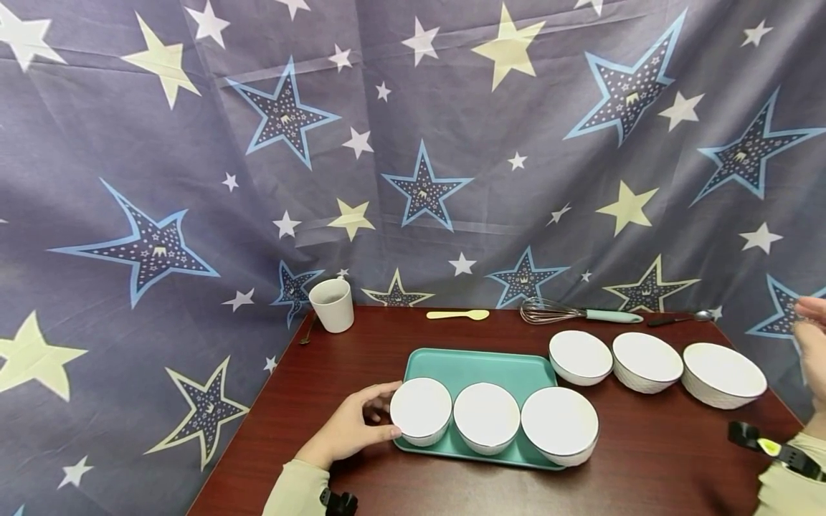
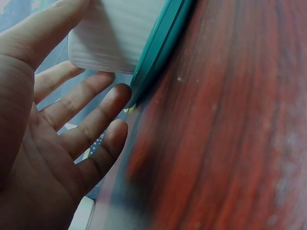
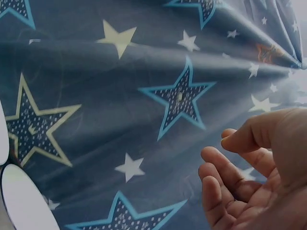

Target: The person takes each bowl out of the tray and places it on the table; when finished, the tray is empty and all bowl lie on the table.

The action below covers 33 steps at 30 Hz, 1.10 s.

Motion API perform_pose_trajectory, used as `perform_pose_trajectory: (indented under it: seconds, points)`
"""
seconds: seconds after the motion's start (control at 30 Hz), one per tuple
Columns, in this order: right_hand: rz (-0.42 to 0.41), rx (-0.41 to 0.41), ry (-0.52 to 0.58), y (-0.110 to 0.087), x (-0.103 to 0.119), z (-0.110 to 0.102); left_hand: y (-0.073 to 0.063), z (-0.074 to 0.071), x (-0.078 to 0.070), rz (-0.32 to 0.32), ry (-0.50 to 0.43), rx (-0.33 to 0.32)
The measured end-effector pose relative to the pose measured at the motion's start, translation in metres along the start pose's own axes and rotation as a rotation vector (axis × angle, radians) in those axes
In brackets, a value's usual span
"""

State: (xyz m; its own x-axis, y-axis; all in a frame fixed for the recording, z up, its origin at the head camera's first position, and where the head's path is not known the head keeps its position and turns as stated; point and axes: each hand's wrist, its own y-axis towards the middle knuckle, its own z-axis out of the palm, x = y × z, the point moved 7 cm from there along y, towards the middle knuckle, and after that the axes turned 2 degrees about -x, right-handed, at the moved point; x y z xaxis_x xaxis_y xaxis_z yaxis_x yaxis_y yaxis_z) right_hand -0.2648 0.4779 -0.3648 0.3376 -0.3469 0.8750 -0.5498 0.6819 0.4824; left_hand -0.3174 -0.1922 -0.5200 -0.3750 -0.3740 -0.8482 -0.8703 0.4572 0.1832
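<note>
My left hand (image 1: 353,426) is at the left side of a white bowl (image 1: 421,408), thumb and fingers spread around it without curling. In the left wrist view, the thumb lies close to the bowl's ridged wall (image 2: 108,36) and the fingertips are near its base and the tray's rim. This bowl stands in a row with a middle white bowl (image 1: 487,417) and a right white bowl (image 1: 560,424) on a teal tray (image 1: 477,363). My right hand (image 1: 814,351) is raised at the far right edge, fingers loosely bent, holding nothing.
Three more white bowls, left (image 1: 581,356), middle (image 1: 647,360) and right (image 1: 724,374), stand right of the tray. Along the back lie a yellow spoon (image 1: 458,314), a whisk (image 1: 581,313) and a dark-handled spoon (image 1: 677,319). A white mug (image 1: 333,307) stands at back left. Star-patterned cloth (image 1: 400,107) hangs behind.
</note>
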Motion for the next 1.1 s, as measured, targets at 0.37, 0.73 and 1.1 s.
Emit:
perform_pose_trajectory:
  seconds: [0.37,0.73,1.1]
  points:
    - [-0.076,-0.062,-0.01,-0.014,0.042,0.021,0.0,0.001,0.003,0.001,0.012,0.006]
    - [-0.029,0.062,-0.081,-0.031,0.059,0.056,0.001,0.0,0.005,0.017,0.006,-0.001]
    - [-0.104,0.298,-0.215,-0.061,0.042,0.092,0.0,-0.001,-0.001,0.003,-0.016,-0.001]
